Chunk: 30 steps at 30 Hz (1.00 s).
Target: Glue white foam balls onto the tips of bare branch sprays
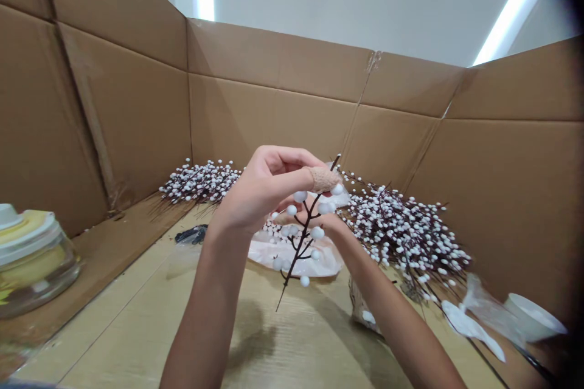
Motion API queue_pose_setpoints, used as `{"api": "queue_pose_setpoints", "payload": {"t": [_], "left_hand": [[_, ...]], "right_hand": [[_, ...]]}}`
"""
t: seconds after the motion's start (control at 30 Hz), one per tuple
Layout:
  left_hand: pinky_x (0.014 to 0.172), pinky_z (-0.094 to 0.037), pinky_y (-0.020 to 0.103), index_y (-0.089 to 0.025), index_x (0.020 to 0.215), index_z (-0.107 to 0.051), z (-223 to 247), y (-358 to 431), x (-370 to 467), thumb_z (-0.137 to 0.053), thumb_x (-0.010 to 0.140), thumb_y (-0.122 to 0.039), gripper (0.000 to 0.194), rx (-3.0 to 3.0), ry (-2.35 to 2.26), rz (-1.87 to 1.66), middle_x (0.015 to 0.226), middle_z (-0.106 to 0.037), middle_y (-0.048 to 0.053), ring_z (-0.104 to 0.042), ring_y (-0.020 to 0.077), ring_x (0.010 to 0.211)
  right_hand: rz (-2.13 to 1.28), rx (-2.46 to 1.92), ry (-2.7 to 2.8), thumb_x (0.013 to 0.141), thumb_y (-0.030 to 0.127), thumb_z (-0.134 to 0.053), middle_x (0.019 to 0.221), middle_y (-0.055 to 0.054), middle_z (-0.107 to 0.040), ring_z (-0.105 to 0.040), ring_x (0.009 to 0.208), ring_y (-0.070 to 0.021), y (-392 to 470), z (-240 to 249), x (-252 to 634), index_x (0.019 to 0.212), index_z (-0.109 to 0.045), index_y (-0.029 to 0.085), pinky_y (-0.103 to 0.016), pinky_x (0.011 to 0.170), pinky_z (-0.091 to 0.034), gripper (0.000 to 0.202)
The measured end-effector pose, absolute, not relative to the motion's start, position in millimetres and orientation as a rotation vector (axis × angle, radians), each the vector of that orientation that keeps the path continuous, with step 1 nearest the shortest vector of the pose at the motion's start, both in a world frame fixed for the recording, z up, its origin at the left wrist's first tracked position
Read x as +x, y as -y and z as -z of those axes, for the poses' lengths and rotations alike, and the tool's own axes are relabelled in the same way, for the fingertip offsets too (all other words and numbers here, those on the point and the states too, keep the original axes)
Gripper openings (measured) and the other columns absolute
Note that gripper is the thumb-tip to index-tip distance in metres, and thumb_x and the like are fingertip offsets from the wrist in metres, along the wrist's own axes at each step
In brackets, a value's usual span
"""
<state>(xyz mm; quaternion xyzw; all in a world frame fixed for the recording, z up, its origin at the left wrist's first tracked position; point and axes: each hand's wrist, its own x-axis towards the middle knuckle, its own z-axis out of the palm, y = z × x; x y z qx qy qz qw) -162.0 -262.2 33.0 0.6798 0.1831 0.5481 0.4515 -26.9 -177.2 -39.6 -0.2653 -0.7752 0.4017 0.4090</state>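
Note:
My left hand is closed, with its thumb and fingers pinching the upper end of a dark artificial twig with white berries. Tan tape wraps its thumb. The twig hangs at a slant, its bare thin end pointing down. Behind it, my right hand bends over a white plastic sheet bearing loose white berries. Its fingers look drawn together, partly covered by my left hand and the twig, so what they hold cannot be made out.
Bundles of berry twigs lie at back left and right. A glass jar with a yellow lid stands far left. On the right are a white spoon-like piece, a white cup and clear plastic. Cardboard walls surround the table.

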Motion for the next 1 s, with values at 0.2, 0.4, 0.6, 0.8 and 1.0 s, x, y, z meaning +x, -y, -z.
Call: {"api": "queue_pose_setpoints", "payload": {"t": [0.2, 0.4, 0.6, 0.8, 1.0], "left_hand": [[0.051, -0.045, 0.014, -0.016, 0.065, -0.074, -33.4, 258.9, -153.3, -0.07, 0.069, -0.012, 0.007, 1.682, -0.433, -1.337, 0.06, -0.067, -0.001, -0.059, 0.0067, 0.055], [0.053, -0.047, 0.015, -0.017, 0.069, -0.076, -32.0, 255.6, -144.1, -0.072, 0.072, -0.015, 0.006, 1.681, -0.465, -1.254, 0.065, -0.071, 0.0, -0.062, 0.0074, 0.058], [0.059, -0.05, 0.017, -0.018, 0.071, -0.077, -28.0, 247.5, -129.4, -0.075, 0.069, -0.015, 0.004, 1.649, -0.531, -1.229, 0.067, -0.073, 0.002, -0.064, 0.0096, 0.062], [0.062, -0.051, 0.02, -0.018, 0.069, -0.077, -24.5, 240.1, -114.8, -0.077, 0.068, -0.017, 0.002, 1.687, -0.592, -1.152, 0.069, -0.074, 0.004, -0.064, 0.0112, 0.062], [0.06, -0.05, 0.021, -0.018, 0.067, -0.077, -23.6, 239.9, -106.7, -0.076, 0.069, -0.018, 0.003, 1.7, -0.619, -1.101, 0.067, -0.073, 0.004, -0.063, 0.0111, 0.06]], "right_hand": [[-1.155, -0.385, 1.69, 0.068, 0.027, -0.077, 0.087, -0.001, -0.074, -0.067, 0.074, -0.0112, 196.6, 5.5, 26.1, 0.085, -0.075, 0.023, -0.025, 0.073, -0.056, 0.017], [-1.025, -0.329, 1.429, 0.075, 0.02, -0.071, 0.088, 0.0, -0.074, -0.067, 0.072, -0.0084, 227.4, -1.8, 48.0, 0.095, -0.073, 0.024, -0.02, 0.074, -0.056, 0.021], [-1.044, -0.296, 1.375, 0.075, 0.019, -0.069, 0.091, 0.0, -0.073, -0.068, 0.08, -0.0116, 235.3, -6.0, 55.0, 0.083, -0.072, 0.023, -0.026, 0.082, -0.056, 0.009], [-1.009, -0.371, 1.422, 0.072, 0.022, -0.074, 0.094, 0.0, -0.072, -0.066, 0.075, -0.0101, 234.4, -9.7, 70.6, 0.091, -0.073, 0.025, -0.024, 0.072, -0.056, 0.019], [-1.016, -0.373, 1.404, 0.07, 0.021, -0.076, 0.09, -0.001, -0.073, -0.066, 0.074, -0.0102, 231.7, -11.7, 80.1, 0.081, -0.074, 0.022, -0.024, 0.071, -0.057, 0.011]]}}
